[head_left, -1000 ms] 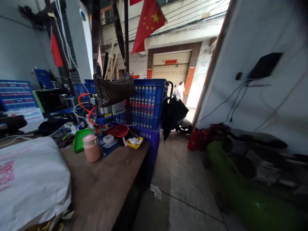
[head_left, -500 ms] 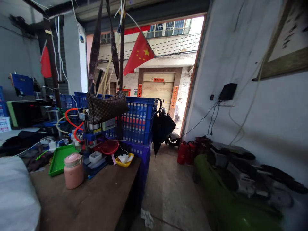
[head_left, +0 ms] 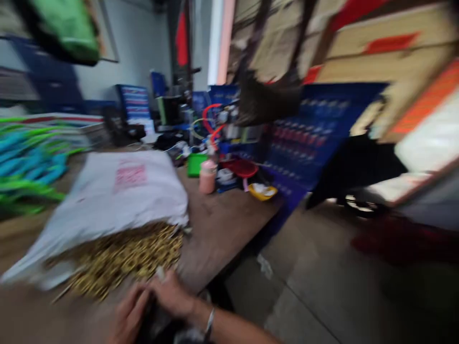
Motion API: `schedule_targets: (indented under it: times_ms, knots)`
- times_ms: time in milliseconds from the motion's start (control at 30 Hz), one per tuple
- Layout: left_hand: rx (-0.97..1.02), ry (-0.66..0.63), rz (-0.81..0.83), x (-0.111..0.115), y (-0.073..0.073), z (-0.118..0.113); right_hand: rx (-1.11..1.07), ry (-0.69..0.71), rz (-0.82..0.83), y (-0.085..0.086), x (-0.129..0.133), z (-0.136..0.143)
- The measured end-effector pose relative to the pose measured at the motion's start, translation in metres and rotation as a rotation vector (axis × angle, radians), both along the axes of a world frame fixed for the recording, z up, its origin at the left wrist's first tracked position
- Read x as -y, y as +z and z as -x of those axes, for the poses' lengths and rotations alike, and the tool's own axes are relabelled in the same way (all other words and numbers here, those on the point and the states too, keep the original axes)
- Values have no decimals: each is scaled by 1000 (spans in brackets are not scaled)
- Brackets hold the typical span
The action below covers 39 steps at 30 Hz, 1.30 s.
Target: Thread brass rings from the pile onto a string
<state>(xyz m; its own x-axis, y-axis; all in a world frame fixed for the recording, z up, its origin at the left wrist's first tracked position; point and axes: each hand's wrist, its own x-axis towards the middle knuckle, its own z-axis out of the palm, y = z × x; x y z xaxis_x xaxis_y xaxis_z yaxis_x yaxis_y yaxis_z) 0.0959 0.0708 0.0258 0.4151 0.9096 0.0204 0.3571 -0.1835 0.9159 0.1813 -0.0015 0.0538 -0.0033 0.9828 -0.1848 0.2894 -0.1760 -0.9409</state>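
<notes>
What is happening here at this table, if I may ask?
A person has the left hand and right hand close together, just in front of a heap of gold-coloured pieces on the table. The picture is blurred, so I cannot tell whether either hand holds anything. The heap lies along the near side of a white sack. Farther back are a pink container, a green tray and a yellow dish.

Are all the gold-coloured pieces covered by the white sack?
No, a heap of gold-coloured pieces lies uncovered at the edge of the sack, near the right hand.
</notes>
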Motion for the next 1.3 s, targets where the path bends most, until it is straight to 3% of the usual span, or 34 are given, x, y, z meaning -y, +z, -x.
schedule_targets:
  times_ms: [33, 133, 233, 333, 467, 567, 700, 867, 1033, 1300]
  knots:
    - [7, 13, 57, 7, -2, 10, -34, 18, 24, -10, -9, -5]
    - [144, 45, 223, 18, -7, 18, -111, -170, 12, -46, -38, -14]
    - [272, 58, 398, 23, -9, 18, -157, -174, -55, -67, -43, -14]
    - [359, 63, 499, 34, -8, 24, -186, -116, -18, -64, -31, -12]
    - [419, 64, 515, 49, -9, 40, -276, -26, 81, -54, -19, -4]
    - [457, 80, 540, 56, -9, 50, -274, 9, 67, -51, -19, 0]
    - [479, 125, 492, 58, -3, 57, 17, -2, -95, -51, -20, -2]
    - [500, 162, 444, 59, 2, 57, 293, 258, -251, -48, -15, -1]
    - [503, 176, 463, 60, -1, 56, 432, 287, -262, -51, -14, 4]
    - [400, 226, 353, 55, -9, 59, 570, 360, -205, -50, -14, 5]
